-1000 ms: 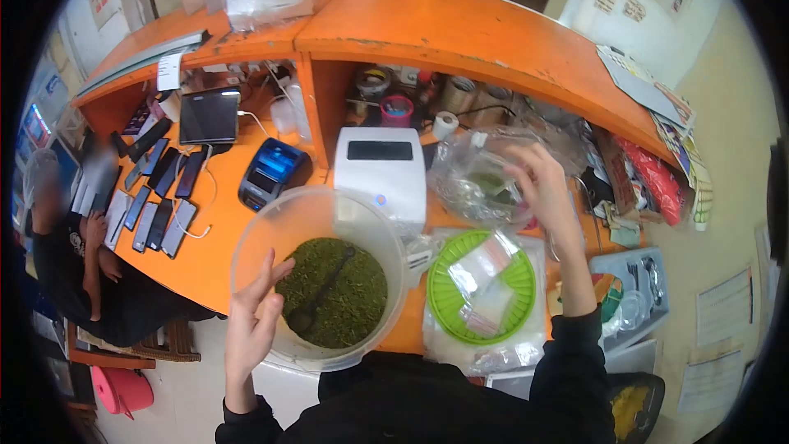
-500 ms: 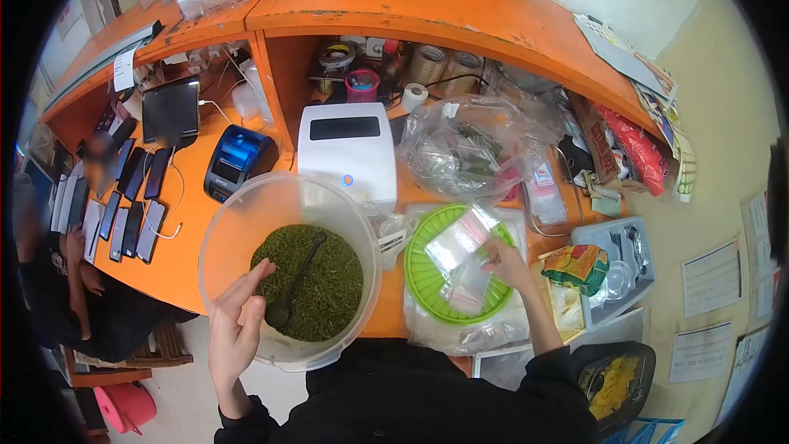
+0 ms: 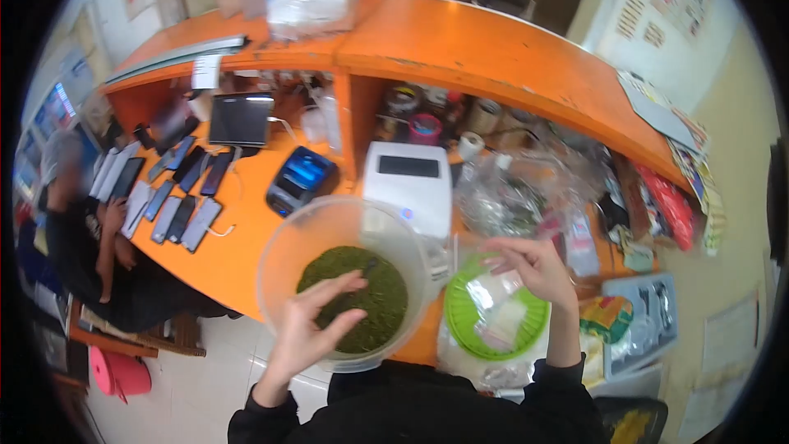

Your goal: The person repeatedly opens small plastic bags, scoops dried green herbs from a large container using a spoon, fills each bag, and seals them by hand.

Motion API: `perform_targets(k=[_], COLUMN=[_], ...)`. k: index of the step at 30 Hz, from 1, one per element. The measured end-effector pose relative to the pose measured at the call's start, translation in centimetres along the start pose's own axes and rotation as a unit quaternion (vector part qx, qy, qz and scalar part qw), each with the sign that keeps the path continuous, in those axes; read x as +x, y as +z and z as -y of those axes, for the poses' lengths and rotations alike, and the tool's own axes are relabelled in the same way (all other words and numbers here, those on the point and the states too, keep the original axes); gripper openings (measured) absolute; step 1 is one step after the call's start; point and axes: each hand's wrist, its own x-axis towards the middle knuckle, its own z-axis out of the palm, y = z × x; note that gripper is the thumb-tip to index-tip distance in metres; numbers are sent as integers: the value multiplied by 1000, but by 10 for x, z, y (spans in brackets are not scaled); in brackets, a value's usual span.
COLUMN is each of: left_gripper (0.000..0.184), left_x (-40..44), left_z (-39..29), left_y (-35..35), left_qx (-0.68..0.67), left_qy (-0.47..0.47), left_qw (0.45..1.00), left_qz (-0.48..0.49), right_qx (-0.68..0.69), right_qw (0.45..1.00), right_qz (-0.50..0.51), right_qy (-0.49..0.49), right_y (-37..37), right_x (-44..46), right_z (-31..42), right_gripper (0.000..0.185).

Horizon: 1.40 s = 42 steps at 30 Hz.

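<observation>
Green herb bits [image 3: 378, 312] lie in clear tub [image 3: 275, 255] at edge of orange worktop [image 3: 238, 271]; L hand [image 3: 316, 325] is over them, grip wide, holding nothing. R hand [image 3: 530, 267] is above green tray [image 3: 460, 312] w/ small clear bags [image 3: 503, 321]; fingers bent, can't tell if they pinch anything. White machine [image 3: 407, 197] just behind tub; phones [image 3: 177, 210] further L.
</observation>
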Motion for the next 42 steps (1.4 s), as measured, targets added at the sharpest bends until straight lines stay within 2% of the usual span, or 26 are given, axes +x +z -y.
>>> perform_targets(k=[3, 4, 7, 9, 11, 14, 15, 18, 22, 25, 28, 30, 31, 34, 38, 42], left_gripper=[48, 38, 21, 11, 7, 5, 7, 10, 10, 3, 4, 7, 9, 13, 16, 13], left_x=[0, 0, -7, -13, -15, -16, -15, -11, -10, -6, -3, 1, 2, 4, 4, 3], left_z=[3, -3, 17, 26, 23, 18, 17, 20, 9, 5, 8, 5, 3, 1, 3, -1], left_y=[8, 10, 5, 3, 1, 4, 6, 9, 5, 1, 4, 7, 8, 7, 9, 10], left_qx=[-105, -182, -248, -279, -263, -238, -230, -122, -22, -13, -41, 46, 88, 171, 208, 284], left_qy=[-9, -30, -15, 29, 11, -36, -54, 13, -34, -12, -5, 33, 53, 92, 71, 148], left_qw=[994, 982, 965, 950, 946, 945, 946, 973, 982, 987, 987, 980, 973, 936, 924, 903], left_qz=[-1, -27, -81, -135, -187, -222, -224, -195, -182, -159, -152, -190, -207, -295, -314, -286], right_qx=[140, 164, 229, 116, 8, -94, -45, 100, 248, 297, 271, 77, -24, -88, -114, -187], right_qw=[983, 975, 945, 984, 965, 922, 940, 971, 947, 934, 952, 971, 956, 925, 917, 901], right_qz=[118, 151, 230, 34, -142, -162, -93, 75, 156, 185, 113, 0, -57, -170, -155, -116], right_qy=[-2, -19, -34, -131, -218, -338, -324, -205, -129, -69, -88, -226, -287, -330, -350, -374], right_y=[38, 49, 74, 100, 120, 137, 143, 151, 145, 138, 146, 152, 155, 162, 162, 161], right_x=[34, 44, 65, 73, 78, 68, 67, 70, 79, 80, 75, 67, 65, 69, 64, 69], right_z=[43, 51, 62, 60, 75, 77, 78, 78, 61, 56, 55, 62, 65, 62, 63, 66], right_gripper=[30, 30, 30, 34, 40, 39, 30, 23, 14, 9, 8, 11, 12, 17, 23, 27])
